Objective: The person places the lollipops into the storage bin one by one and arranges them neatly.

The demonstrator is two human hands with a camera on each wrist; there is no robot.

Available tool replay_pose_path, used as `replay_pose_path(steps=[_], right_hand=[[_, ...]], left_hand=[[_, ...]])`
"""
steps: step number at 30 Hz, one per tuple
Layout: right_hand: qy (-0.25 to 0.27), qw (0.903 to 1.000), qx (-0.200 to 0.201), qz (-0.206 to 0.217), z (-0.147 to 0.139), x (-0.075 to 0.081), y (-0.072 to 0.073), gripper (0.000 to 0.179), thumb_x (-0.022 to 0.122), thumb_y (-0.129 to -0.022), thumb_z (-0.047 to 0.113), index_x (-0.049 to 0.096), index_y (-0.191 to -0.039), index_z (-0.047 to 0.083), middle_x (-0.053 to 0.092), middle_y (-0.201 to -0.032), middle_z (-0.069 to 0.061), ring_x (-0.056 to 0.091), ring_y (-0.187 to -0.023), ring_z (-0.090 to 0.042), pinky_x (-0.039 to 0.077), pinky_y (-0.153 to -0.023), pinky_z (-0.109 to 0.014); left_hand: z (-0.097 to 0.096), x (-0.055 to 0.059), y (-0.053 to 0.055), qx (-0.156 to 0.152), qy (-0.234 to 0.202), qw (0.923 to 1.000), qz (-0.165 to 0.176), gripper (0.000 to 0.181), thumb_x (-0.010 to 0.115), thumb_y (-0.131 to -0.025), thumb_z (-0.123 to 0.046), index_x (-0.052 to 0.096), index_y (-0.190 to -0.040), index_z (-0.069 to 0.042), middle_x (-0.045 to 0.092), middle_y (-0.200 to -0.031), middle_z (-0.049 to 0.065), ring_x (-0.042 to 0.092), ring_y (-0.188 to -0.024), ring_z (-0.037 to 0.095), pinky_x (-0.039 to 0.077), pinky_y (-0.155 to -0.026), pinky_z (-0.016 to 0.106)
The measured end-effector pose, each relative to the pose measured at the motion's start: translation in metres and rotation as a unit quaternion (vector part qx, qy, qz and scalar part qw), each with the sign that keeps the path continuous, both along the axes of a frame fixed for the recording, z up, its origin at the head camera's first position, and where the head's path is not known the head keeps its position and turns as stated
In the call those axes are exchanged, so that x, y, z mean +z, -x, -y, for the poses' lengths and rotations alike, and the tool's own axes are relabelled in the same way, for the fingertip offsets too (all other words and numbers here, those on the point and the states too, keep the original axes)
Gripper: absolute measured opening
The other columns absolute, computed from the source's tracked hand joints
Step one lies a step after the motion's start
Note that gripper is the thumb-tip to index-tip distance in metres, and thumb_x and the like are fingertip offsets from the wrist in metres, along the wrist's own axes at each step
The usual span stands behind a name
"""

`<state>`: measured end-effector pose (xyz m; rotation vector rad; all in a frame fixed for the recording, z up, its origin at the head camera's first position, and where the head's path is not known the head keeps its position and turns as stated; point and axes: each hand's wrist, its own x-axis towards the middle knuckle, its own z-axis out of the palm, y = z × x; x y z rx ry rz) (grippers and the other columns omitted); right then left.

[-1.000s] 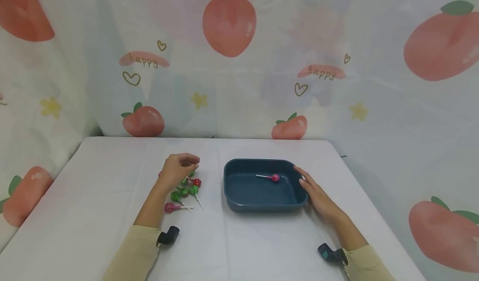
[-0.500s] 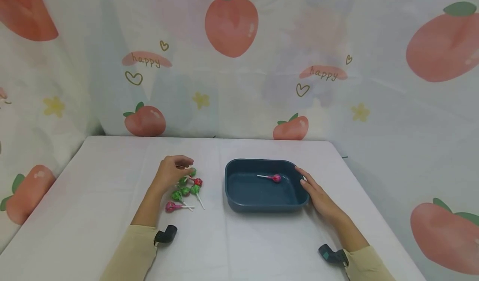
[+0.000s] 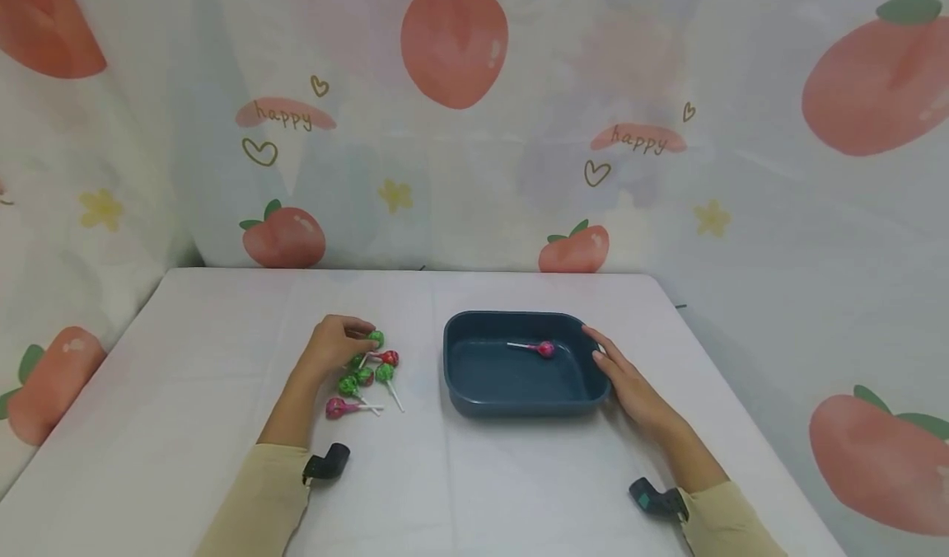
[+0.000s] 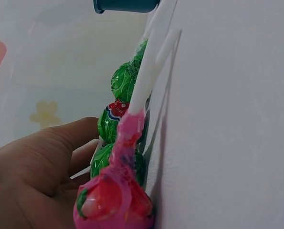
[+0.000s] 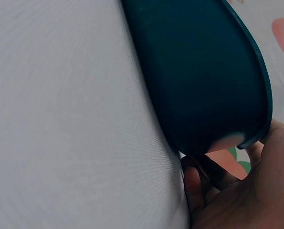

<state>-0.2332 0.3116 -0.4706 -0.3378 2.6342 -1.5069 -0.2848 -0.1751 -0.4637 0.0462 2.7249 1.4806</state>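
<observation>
My left hand [image 3: 329,349] reaches over a small pile of wrapped lollipops. Its thumb and fingers stand at a green lollipop [image 3: 376,339] at the back of the pile; the left wrist view hides the fingertips, and no grip shows. A red lollipop [image 3: 389,358] and several green ones lie just in front. Nearest me is a pink lollipop [image 3: 337,409], large in the left wrist view. My right hand [image 3: 633,392] rests against the right side of a dark blue rectangular basin [image 3: 519,409], fingers extended at its rim. Inside the basin lies one pink lollipop [image 3: 545,349].
A white cloth [image 3: 474,491] covers the table. Behind it hangs a patterned curtain [image 3: 474,186] with printed peaches. Small black devices are strapped to both wrists, the left one [image 3: 328,462] close to the near lollipops.
My left hand has come down and slightly back to the green lollipop at the rear of the pile. My right hand, the basin and the lollipops keep their places.
</observation>
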Motion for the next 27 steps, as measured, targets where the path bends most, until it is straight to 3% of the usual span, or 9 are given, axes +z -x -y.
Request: replay_pose_path(steps=[6, 10, 13, 19, 27], right_hand=[[-0.003, 1.0, 0.0, 0.0, 0.0, 0.0, 0.002, 0.054, 0.032, -0.114, 0.043, 0.027, -0.165, 0.025, 0.017, -0.17, -0.012, 0.006, -0.156, -0.039, 0.005, -0.114, -0.072], [-0.002, 1.0, 0.0, -0.003, -0.001, -0.001, 0.002, 0.054, 0.032, -0.114, 0.043, 0.027, -0.165, 0.025, 0.017, -0.17, -0.012, 0.006, -0.156, -0.038, 0.005, -0.114, -0.072], [0.0, 1.0, 0.0, -0.003, -0.001, -0.002, 0.002, 0.054, 0.032, -0.114, 0.042, 0.026, -0.165, 0.025, 0.017, -0.17, -0.012, 0.006, -0.156, -0.038, 0.004, -0.115, -0.072], [0.002, 1.0, -0.002, 0.001, -0.001, -0.002, 0.001, 0.054, 0.033, -0.114, 0.043, 0.027, -0.165, 0.027, 0.016, -0.17, -0.011, 0.006, -0.156, -0.038, 0.005, -0.115, -0.072], [-0.002, 1.0, -0.007, 0.004, -0.001, -0.002, 0.001, 0.054, 0.032, -0.114, 0.044, 0.027, -0.165, 0.027, 0.016, -0.171, -0.011, 0.006, -0.156, -0.039, 0.005, -0.114, -0.072]], left_hand=[[-0.006, -0.001, -0.002, 0.029, -0.016, 0.9994, 0.01, 0.029, 0.083, -0.089, -0.014, 0.075, -0.114, -0.001, 0.071, -0.104, 0.013, 0.067, -0.096, 0.029, 0.054, -0.083, 0.042], [-0.008, -0.003, -0.001, 0.031, 0.024, 0.9991, -0.018, 0.029, 0.085, -0.086, -0.018, 0.077, -0.11, -0.005, 0.074, -0.102, 0.01, 0.066, -0.098, 0.031, 0.039, -0.098, 0.054], [-0.009, -0.004, 0.0, 0.028, 0.044, 0.998, -0.035, 0.028, 0.087, -0.085, -0.019, 0.079, -0.109, -0.006, 0.075, -0.1, 0.008, 0.067, -0.098, 0.03, 0.033, -0.098, 0.058], [-0.012, -0.006, 0.001, 0.006, 0.028, 0.9984, -0.049, 0.026, 0.085, -0.087, -0.013, 0.078, -0.11, -0.004, 0.074, -0.099, 0.009, 0.067, -0.094, 0.028, 0.052, -0.084, 0.045], [-0.018, 0.0, -0.001, -0.007, 0.022, 0.9981, -0.058, 0.034, 0.082, -0.09, -0.012, 0.074, -0.123, -0.005, 0.071, -0.115, 0.015, 0.064, -0.107, 0.031, 0.053, -0.091, 0.047]])
